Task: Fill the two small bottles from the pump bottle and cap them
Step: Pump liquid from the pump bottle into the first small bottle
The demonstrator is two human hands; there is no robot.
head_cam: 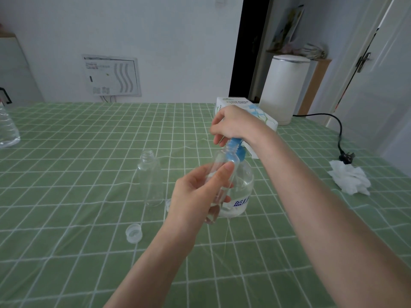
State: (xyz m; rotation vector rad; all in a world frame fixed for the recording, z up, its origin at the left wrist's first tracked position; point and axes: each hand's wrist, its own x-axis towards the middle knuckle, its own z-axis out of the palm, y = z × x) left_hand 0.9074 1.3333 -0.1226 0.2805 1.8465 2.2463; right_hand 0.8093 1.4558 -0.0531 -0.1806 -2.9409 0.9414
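My left hand (198, 194) grips a small clear bottle (222, 167), tilted with its open mouth up against the blue pump nozzle. My right hand (231, 125) rests on top of the blue pump head (236, 147) of the clear pump bottle (241, 190), fingers curled over it. A little liquid shows in the bottom of the held bottle. The second small clear bottle (151, 178) stands upright and uncapped to the left. One clear cap (133, 233) lies on the cloth in front; another cap (168, 204) peeks out behind my left hand.
A green checked cloth (89, 218) covers the table. A tissue box (244, 107) stands behind the pump bottle, a white appliance (284, 90) with its black cord and plug (345, 157) at the right, a crumpled tissue (349, 178) nearby, a large water bottle (7, 127) far left.
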